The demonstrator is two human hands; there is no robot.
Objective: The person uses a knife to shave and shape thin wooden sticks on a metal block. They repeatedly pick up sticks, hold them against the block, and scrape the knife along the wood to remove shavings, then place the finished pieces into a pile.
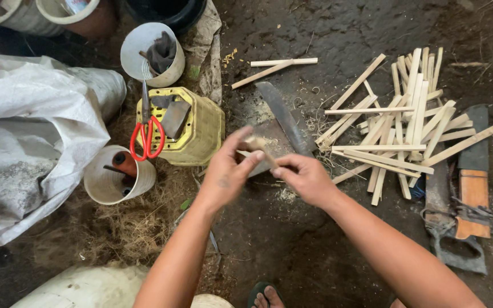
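Item: short bamboo sliver (257,144), pale and blurred, held above the dark ground; judged light, stiff and splintery, best taken at its ends. Left hand (227,171) pinches its near end between thumb and fingers; right hand (303,177) is curled closed, pinching the other end. Adjacent: broad cleaver blade (285,118), heap of split bamboo sticks (397,125), red-handled scissors (147,137) on yellow basket (203,128).

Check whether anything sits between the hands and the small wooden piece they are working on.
Nothing visible does. The left hand and right hand both already pinch the small wooden piece directly, above the big blade lying on the ground. The pile of split sticks lies off to the right, apart from the hands.
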